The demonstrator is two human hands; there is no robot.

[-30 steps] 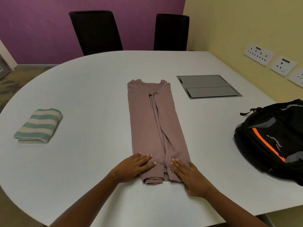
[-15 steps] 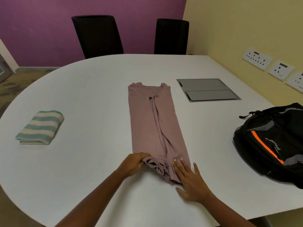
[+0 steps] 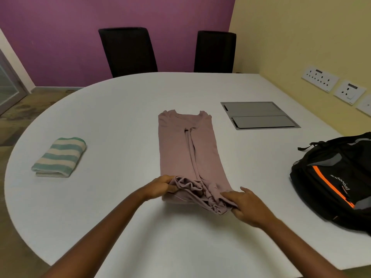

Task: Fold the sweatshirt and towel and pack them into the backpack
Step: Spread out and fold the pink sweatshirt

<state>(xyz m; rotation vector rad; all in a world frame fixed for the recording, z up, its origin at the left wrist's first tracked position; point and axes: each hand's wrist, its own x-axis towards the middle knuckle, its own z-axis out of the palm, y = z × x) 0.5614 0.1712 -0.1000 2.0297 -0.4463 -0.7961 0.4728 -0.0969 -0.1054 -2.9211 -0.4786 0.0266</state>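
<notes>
Fig.: sweatshirt fold, mid-stage. Your sweatshirt (image 3: pixel 186 149) lies at the centre of the table (image 3: pixel 120 117) as a long narrow strip, sleeves turned in lengthwise, collar at the far end. Your left hand (image 3: pixel 158 186) grips the near-left hem corner, fingers curled round bunched fabric. Your right hand (image 3: pixel 247 205) pinches the near-right corner, closed on the cloth. The hem is raised slightly & rumpled; the rest of the strip lies flat. The towel (image 3: pixel 60 157) sits well apart to the left, already folded into a small striped pad. The backpack (image 3: pixel 337 183) lies on its side at the right table edge; whether its zip is open, can't tell. Est. progress: towel fold done, sweatshirt approx. half folded. Left to do: the hem-to-collar cross-folds, then packing both items.
</notes>
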